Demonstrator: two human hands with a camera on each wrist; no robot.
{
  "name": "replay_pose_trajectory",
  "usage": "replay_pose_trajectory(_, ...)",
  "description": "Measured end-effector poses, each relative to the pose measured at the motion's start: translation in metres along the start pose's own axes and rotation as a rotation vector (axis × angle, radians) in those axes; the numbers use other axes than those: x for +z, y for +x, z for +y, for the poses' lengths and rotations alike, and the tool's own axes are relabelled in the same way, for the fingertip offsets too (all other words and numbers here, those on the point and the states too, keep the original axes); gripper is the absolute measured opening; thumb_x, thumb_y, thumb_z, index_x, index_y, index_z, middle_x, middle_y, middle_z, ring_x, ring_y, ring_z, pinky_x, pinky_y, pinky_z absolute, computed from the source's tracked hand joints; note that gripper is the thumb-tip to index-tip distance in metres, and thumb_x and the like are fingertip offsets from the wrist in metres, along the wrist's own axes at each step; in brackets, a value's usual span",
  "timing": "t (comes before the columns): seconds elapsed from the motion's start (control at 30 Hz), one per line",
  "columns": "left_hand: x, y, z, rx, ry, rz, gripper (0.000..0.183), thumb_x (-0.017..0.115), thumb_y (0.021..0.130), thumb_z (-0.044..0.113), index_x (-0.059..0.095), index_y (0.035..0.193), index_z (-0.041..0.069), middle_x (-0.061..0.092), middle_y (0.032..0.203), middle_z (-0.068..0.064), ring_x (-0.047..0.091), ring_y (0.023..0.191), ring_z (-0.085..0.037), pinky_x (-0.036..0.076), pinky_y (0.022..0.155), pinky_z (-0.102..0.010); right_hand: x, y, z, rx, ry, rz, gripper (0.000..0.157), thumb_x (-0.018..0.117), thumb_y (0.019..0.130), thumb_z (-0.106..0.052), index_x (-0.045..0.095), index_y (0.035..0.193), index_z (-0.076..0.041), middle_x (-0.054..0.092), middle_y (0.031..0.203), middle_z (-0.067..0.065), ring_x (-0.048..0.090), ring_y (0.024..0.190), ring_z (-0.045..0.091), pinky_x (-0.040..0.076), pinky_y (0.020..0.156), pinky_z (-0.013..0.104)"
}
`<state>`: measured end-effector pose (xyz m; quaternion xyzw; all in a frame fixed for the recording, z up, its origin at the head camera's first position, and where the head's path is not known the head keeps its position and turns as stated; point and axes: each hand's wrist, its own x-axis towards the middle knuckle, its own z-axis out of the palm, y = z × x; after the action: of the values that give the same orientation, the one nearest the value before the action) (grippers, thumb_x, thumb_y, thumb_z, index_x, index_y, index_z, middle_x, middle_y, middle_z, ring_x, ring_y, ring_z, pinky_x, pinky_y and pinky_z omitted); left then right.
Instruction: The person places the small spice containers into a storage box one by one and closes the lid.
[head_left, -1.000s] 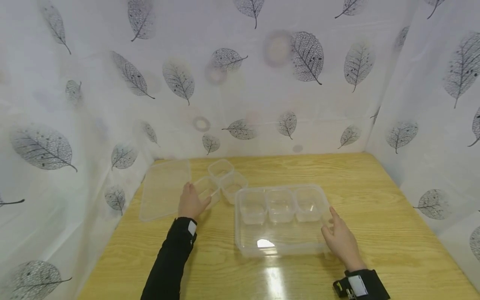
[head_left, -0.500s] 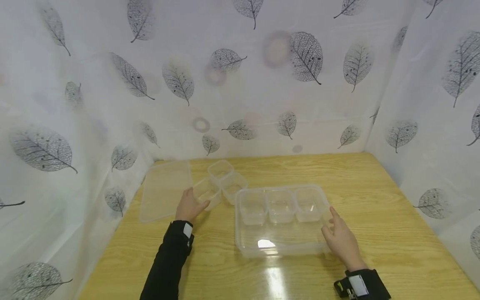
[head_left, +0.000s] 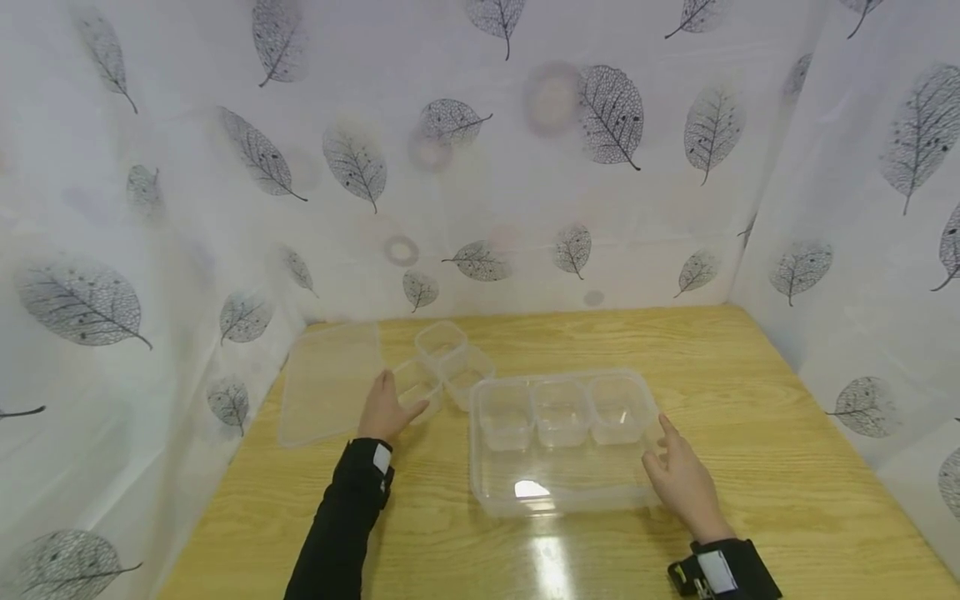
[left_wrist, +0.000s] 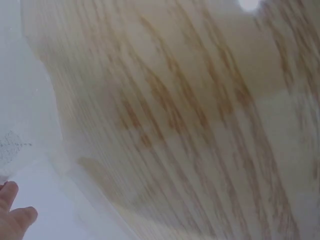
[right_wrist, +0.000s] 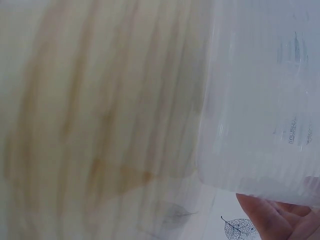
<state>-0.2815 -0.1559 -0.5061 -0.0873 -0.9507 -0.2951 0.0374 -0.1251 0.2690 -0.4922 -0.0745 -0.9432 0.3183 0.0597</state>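
In the head view, a large clear plastic container (head_left: pixel 558 479) lies in the middle of the table, with three small clear boxes (head_left: pixel 562 412) in a row along its far side. My right hand (head_left: pixel 684 483) rests at its right side, index finger straight along the wall. The right wrist view shows that hand (right_wrist: pixel 280 217) at the container's (right_wrist: pixel 255 110) edge. To the left, more small clear boxes (head_left: pixel 441 340) stand clustered. My left hand (head_left: pixel 386 410) is spread beside the nearest one (head_left: pixel 420 383), thumb and fingers apart; whether it touches the box is unclear.
A flat translucent lid (head_left: pixel 326 383) lies at the table's far left. The wooden table (head_left: pixel 757 433) is bordered at the back and sides by a white leaf-printed curtain (head_left: pixel 517 183).
My left hand shifts slightly down-left, then back up-right beside the small box. The right hand and the large container stay in place.
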Motion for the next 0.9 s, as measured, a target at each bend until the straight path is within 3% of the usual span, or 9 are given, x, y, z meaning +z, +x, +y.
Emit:
replay_pose_trajectory(0.3, -0.013, -0.009, 0.010, -0.056, -0.038, -0.079, 0.100, 0.065, 0.069, 0.054, 0.023, 0.133, -0.010, 0.020, 0.130, -0.030, 0.038, 0.111, -0.044, 0.038, 0.088, -0.049, -0.001, -0.001, -0.003, 0.008, 0.007, -0.011, 0.060, 0.041, 0.088, -0.018, 0.016, 0.137, 0.006, 0.045, 0.115, 0.031, 0.052, 0.093, 0.042, 0.044, 0.071, 0.051)
replay_pose_trajectory(0.57, -0.024, -0.024, 0.027, -0.054, -0.016, -0.141, 0.097, 0.071, 0.067, 0.043, 0.026, 0.131, -0.014, 0.029, 0.131, -0.032, 0.030, 0.119, -0.043, 0.030, 0.096, -0.049, -0.003, -0.001, -0.003, -0.031, 0.007, 0.013, 0.060, 0.041, 0.087, -0.019, 0.019, 0.136, 0.008, 0.047, 0.112, 0.032, 0.054, 0.090, 0.041, 0.045, 0.067, 0.049)
replay_pose_trajectory(0.73, -0.026, -0.034, 0.035, -0.048, 0.038, -0.102, 0.095, 0.072, 0.066, 0.042, 0.028, 0.129, -0.015, 0.033, 0.128, -0.032, 0.034, 0.117, -0.042, 0.033, 0.094, -0.049, -0.003, -0.001, -0.002, -0.019, 0.006, 0.005, 0.061, 0.041, 0.087, -0.020, 0.017, 0.136, 0.009, 0.047, 0.112, 0.032, 0.054, 0.091, 0.042, 0.046, 0.069, 0.050)
replay_pose_trajectory(0.9, -0.030, -0.042, 0.044, -0.008, 0.083, 0.027, 0.094, 0.073, 0.064, 0.042, 0.032, 0.127, -0.014, 0.039, 0.122, -0.030, 0.042, 0.109, -0.040, 0.039, 0.087, -0.047, -0.004, -0.001, -0.003, -0.013, 0.013, -0.004, 0.061, 0.041, 0.088, -0.020, 0.017, 0.136, 0.008, 0.046, 0.113, 0.032, 0.054, 0.092, 0.042, 0.046, 0.069, 0.049)
